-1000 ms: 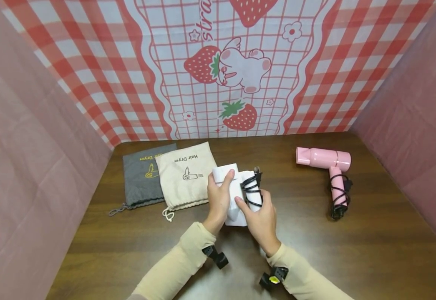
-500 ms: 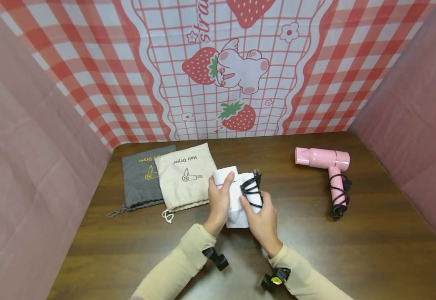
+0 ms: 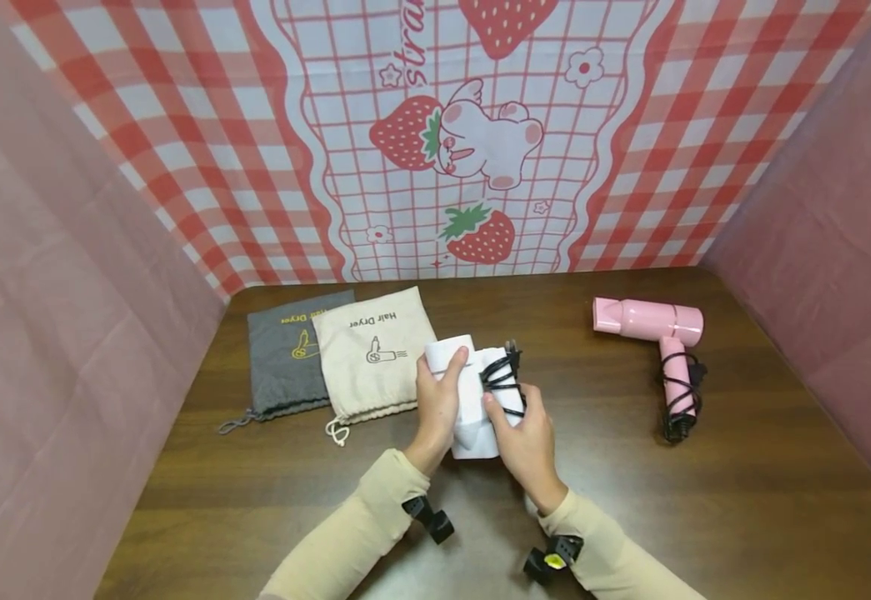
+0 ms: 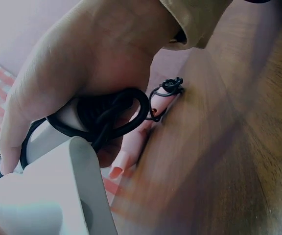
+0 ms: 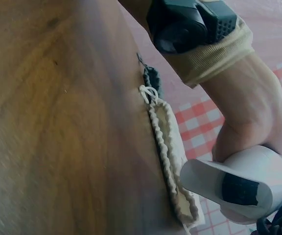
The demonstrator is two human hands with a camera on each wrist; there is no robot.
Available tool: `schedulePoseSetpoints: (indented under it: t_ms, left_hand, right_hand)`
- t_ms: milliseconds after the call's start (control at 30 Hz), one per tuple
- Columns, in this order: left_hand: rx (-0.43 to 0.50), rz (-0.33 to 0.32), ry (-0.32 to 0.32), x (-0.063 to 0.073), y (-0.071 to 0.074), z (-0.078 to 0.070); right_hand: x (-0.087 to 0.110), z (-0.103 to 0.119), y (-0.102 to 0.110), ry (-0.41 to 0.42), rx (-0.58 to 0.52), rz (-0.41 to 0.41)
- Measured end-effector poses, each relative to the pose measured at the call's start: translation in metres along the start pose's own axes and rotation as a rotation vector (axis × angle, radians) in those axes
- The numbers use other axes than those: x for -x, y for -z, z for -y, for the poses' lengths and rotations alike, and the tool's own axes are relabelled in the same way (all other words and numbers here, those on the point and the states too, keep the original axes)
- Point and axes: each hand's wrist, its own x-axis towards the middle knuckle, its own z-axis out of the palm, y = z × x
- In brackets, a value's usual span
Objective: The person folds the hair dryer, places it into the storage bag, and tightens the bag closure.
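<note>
Both hands hold a white hair dryer (image 3: 471, 398) over the middle of the table, its black cord (image 3: 503, 375) wound round the handle. My left hand (image 3: 437, 408) grips the barrel side, thumb lying on top. The right hand (image 3: 528, 442) grips the corded handle, thumb on the near face. The left wrist view shows the right hand (image 4: 92, 54) curled over the handle and cord loops. Seen in the right wrist view, the left hand (image 5: 253, 107) wraps the white barrel, with the flattened nozzle (image 5: 224, 183) facing the camera. The fingers beneath the dryer are mostly hidden in the head view.
A cream drawstring bag (image 3: 375, 379) printed "Hair Dryer" overlaps a grey one (image 3: 281, 367) at the left. On the right lies a pink hair dryer (image 3: 653, 321) with black cord round its handle. A checked strawberry cloth (image 3: 495, 192) hangs behind the wooden table (image 3: 630, 508).
The white hair dryer has come slightly down toward the person. The right thumb has shifted a little to the right along it. Bags and pink hair dryer stay put.
</note>
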Motion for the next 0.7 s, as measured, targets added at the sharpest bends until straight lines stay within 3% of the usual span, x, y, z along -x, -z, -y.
schedulePoseSetpoints:
  t_ms: [700]
  left_hand:
    - [0.039, 0.029, 0.052, -0.005, 0.01, 0.0]
  right_hand:
    - [-0.025, -0.001, 0.007, 0.038, 0.051, 0.184]
